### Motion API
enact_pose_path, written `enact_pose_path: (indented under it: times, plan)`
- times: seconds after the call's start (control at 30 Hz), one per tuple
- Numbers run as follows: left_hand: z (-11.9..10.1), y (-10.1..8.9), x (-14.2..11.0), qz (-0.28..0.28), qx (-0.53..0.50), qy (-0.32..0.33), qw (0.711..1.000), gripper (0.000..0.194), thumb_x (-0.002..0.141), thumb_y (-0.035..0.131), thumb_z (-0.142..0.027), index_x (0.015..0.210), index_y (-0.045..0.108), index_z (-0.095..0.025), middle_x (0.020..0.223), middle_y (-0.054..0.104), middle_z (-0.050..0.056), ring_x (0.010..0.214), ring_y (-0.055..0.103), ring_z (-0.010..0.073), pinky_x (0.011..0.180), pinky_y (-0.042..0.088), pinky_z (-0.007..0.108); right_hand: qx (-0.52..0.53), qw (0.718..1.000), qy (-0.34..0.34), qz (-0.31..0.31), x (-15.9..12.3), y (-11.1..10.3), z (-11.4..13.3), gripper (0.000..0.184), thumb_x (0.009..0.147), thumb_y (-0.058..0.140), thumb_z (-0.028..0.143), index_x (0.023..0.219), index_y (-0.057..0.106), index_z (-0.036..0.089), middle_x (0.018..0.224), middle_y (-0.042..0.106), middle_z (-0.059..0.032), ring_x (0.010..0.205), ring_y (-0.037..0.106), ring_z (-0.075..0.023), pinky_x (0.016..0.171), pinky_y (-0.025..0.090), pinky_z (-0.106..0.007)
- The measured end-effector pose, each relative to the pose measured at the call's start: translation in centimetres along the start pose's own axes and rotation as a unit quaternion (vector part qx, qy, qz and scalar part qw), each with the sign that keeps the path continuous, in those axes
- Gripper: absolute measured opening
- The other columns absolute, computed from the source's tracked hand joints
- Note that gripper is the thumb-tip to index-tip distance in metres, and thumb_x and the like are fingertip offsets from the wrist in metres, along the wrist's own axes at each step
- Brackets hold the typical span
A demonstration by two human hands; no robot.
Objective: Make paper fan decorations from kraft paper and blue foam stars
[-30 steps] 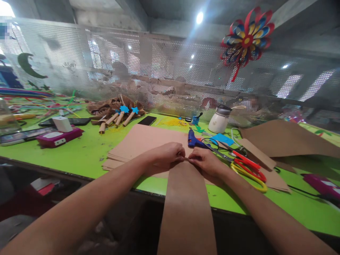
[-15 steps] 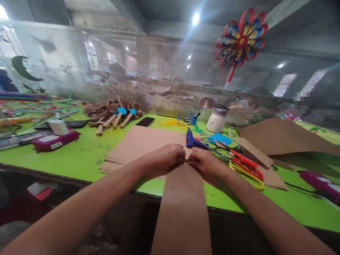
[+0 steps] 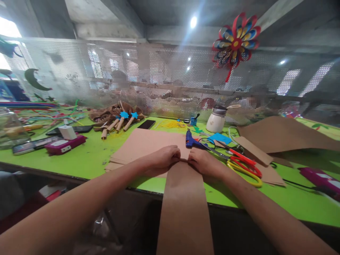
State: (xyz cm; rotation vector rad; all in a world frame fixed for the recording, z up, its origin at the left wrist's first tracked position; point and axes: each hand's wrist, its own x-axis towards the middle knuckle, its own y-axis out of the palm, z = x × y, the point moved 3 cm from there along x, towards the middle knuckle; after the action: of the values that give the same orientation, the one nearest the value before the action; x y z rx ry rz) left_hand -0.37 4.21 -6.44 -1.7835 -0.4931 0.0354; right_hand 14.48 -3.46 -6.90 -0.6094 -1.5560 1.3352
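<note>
A long strip of brown paper [image 3: 186,205] runs from the table toward me and hangs over the front edge. Its far end has a narrow fold or roll, pinched at both corners. My left hand [image 3: 171,156] is closed on the left corner, my right hand [image 3: 198,159] on the right one, with a small gap between them. Beneath and behind the hands lies a stack of brown paper sheets [image 3: 148,141]. Just beyond my right hand rests a blue glue gun [image 3: 191,140]. Scissors with red handles [image 3: 247,164] and a yellow-handled pair [image 3: 244,173] lie right of it.
Paper fans with blue cut-outs [image 3: 124,115] lie at the back left, near a black phone [image 3: 146,124]. A purple power strip [image 3: 66,144] is on the left. A white jug [image 3: 216,120] stands at the back. A large brown sheet [image 3: 287,134] covers the right side.
My hands have moved slightly apart along the strip's folded end, the left one shifting left. The camera view has tilted a little upward and turned left.
</note>
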Motion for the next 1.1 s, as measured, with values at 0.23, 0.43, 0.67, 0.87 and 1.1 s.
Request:
enact_pose_path:
  times: [0.23, 0.43, 0.67, 0.87, 1.1]
  plan:
    - [0.0, 0.0, -1.4, -0.048, 0.047, 0.046, 0.997, 0.014, 0.085, 0.045, -0.015, 0.08, 0.057, -0.014, 0.082, 0.051, 0.004, 0.076, 0.049, 0.0127, 0.069, 0.038, 0.022, -0.004, 1.0, 0.004, 0.018, -0.4, -0.3, 0.2, 0.009, 0.083, 0.051, 0.016, 0.078, 0.059, 0.016, 0.083, 0.059, -0.0072, 0.08, 0.052, -0.0171, 0.07, 0.036, -0.027]
    - [-1.0, -0.2, -1.5, -0.039, 0.097, 0.074, 0.992, 0.014, 0.086, 0.044, -0.016, 0.078, 0.056, -0.015, 0.08, 0.049, 0.004, 0.074, 0.046, 0.0141, 0.066, 0.037, 0.024, -0.044, 0.999, -0.017, 0.017, -0.7, -0.2, 0.1, 0.009, 0.083, 0.05, 0.017, 0.075, 0.054, 0.017, 0.083, 0.058, -0.0075, 0.079, 0.05, -0.018, 0.07, 0.037, -0.028]
    - [-1.3, -0.6, -2.0, -0.047, 0.138, 0.081, 0.986, 0.013, 0.083, 0.046, -0.015, 0.074, 0.055, -0.015, 0.077, 0.05, 0.005, 0.071, 0.045, 0.0152, 0.065, 0.037, 0.026, -0.106, 0.993, -0.048, 0.016, -1.3, -0.4, 1.0, 0.014, 0.086, 0.044, 0.017, 0.075, 0.053, 0.017, 0.08, 0.056, -0.0077, 0.079, 0.048, -0.0199, 0.071, 0.038, -0.032]
    - [-1.7, -0.8, -2.4, -0.057, 0.172, 0.085, 0.98, 0.014, 0.081, 0.045, -0.014, 0.07, 0.053, -0.016, 0.075, 0.05, 0.006, 0.069, 0.046, 0.0161, 0.064, 0.038, 0.028, -0.136, 0.989, -0.053, 0.024, -2.0, -0.2, 1.0, 0.015, 0.087, 0.043, 0.011, 0.078, 0.054, 0.015, 0.082, 0.055, -0.0085, 0.08, 0.049, -0.0204, 0.071, 0.04, -0.032]
    - [-2.2, -0.7, -2.7, -0.036, 0.204, 0.133, 0.969, 0.007, 0.074, 0.05, -0.013, 0.073, 0.056, -0.014, 0.077, 0.053, 0.008, 0.072, 0.048, 0.019, 0.064, 0.039, 0.032, -0.094, 0.995, -0.038, -0.004, -2.7, -0.3, 0.9, 0.017, 0.086, 0.041, 0.009, 0.078, 0.054, 0.016, 0.082, 0.053, -0.0085, 0.08, 0.049, -0.0207, 0.072, 0.041, -0.034]
